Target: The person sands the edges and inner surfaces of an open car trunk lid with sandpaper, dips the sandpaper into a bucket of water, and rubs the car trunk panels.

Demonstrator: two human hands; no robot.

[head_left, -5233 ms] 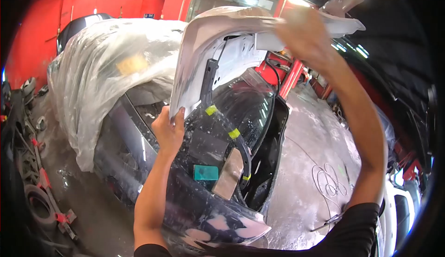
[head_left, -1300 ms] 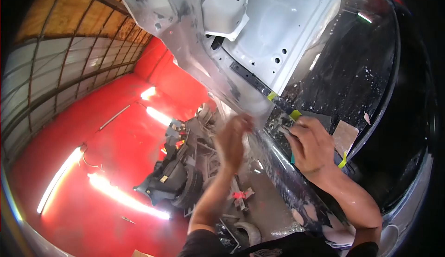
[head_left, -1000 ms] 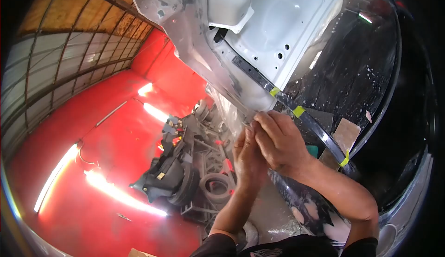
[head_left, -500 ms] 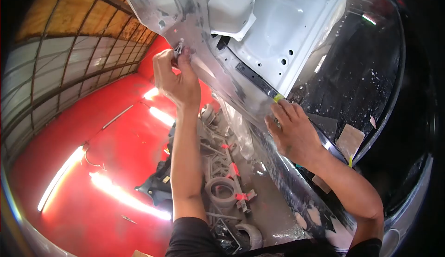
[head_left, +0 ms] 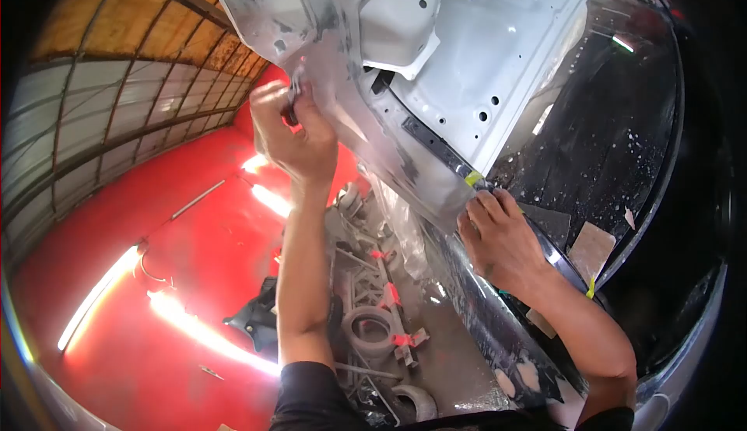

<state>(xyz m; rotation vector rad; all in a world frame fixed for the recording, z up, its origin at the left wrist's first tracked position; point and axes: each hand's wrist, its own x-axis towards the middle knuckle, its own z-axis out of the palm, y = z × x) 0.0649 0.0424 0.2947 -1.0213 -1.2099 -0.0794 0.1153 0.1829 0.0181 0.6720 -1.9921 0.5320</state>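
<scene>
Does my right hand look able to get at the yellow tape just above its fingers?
Probably yes: the right hand is right beside the yellow tape, with nothing visible between them. Its fingers curl near the panel's lower corner; whether they grip anything is hidden.

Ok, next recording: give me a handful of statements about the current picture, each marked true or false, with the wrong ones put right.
1. Both hands are gloved. False: the left hand and the right hand are bare.
2. The left hand is higher in the picture than the right hand. True.
3. The right hand is by the lower end of the grey panel, near some yellow tape. True.
4. The wall on the left is blue below the metal sheeting. False: that wall is red.
5. The left hand holds the tan rectangular piece. False: the tan rectangular piece lies to the right of the right hand, touched by neither.
</scene>
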